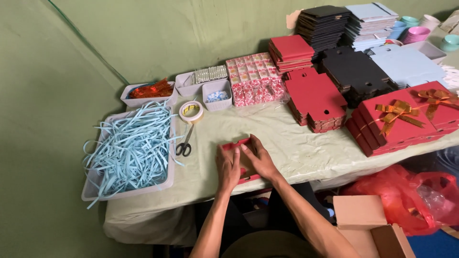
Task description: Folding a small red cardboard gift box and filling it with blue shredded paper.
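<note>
Forearms are stretched forward over the near edge of the table [306,157], meeting at a flat red cardboard box blank [237,145] that lies on the pale green cloth. The left hand [228,167] is laid palm-down on the blank, fingers flat and extended, pressing rather than clasping. The right hand [257,157] is angled inward across it, fingers spread over the card, likewise not closed around it. Scissors [184,145] and a tape roll [191,111] are seen just left of the blank.
</note>
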